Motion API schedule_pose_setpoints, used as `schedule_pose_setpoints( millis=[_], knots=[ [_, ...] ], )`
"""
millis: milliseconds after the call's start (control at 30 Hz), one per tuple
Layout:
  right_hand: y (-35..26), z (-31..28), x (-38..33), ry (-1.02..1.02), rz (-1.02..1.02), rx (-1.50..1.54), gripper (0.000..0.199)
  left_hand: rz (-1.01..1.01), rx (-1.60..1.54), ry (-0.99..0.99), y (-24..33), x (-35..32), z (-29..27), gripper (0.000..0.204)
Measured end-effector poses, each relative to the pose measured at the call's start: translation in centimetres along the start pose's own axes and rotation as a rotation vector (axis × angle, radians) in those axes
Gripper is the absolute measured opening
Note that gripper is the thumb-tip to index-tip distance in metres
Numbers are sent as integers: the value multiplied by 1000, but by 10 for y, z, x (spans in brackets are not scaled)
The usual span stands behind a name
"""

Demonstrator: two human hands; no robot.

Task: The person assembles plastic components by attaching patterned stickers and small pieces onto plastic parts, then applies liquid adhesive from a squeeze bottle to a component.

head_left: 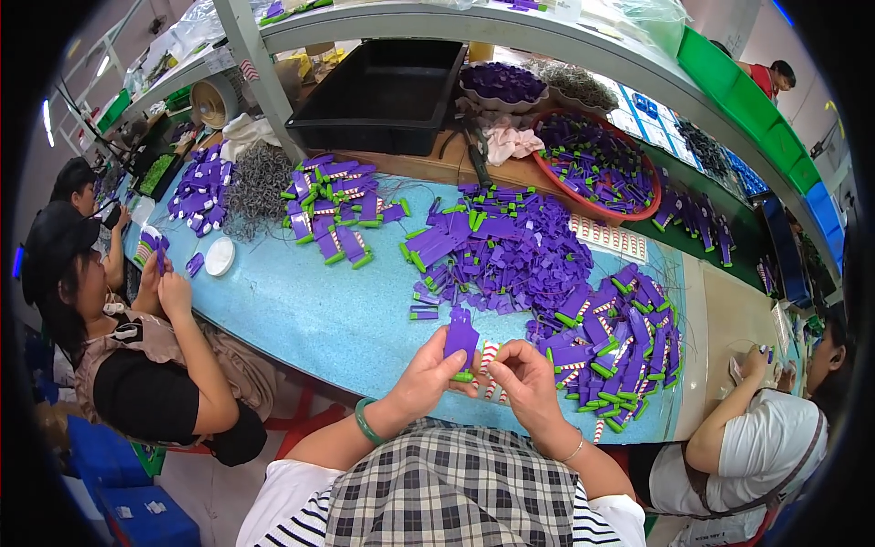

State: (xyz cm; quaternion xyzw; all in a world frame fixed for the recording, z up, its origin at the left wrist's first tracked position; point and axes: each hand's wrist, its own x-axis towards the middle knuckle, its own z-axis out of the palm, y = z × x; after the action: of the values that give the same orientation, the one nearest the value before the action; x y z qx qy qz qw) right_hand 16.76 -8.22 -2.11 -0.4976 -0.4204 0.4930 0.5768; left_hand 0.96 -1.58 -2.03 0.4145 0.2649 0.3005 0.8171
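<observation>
My left hand grips a flat purple plastic part with a bright green end, thumb across its face. Close beside it, my right hand pinches a red-and-white striped sticker strip; more stripes hang below its fingers. Both hands meet over the near edge of the blue table. Just beyond them spreads a large heap of loose purple parts. To the right lies a pile of purple-and-green pieces, many bearing striped stickers. Whether the strip touches the part in my left hand I cannot tell.
Past the heap are a striped sticker sheet, a red basket of parts, pliers and a black tray. A shelf beam crosses above. Co-workers sit at left and right.
</observation>
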Motion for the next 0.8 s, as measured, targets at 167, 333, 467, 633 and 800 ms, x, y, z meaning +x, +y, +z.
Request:
schedule_pose_setpoints(
  millis=[167, 333, 467, 633, 800],
  knots=[
    [0, -2, 1, 0, 129, 58, 11, -114, -233, -99, -4, -1, -1, 36],
    [2, -1, 1, 15, 116, 95, 11, -122, -261, -138, -5, -1, -3, 38],
    [4, -2, 0, 18, 111, 118, 11, -114, -254, -149, -5, -1, -2, 39],
    [9, 0, 0, 29, 35, 96, 11, -114, -249, -153, -5, -2, -2, 41],
    [11, 0, 0, 43, 0, 46, 11, -116, -251, -146, -4, -3, -1, 45]
  ],
)
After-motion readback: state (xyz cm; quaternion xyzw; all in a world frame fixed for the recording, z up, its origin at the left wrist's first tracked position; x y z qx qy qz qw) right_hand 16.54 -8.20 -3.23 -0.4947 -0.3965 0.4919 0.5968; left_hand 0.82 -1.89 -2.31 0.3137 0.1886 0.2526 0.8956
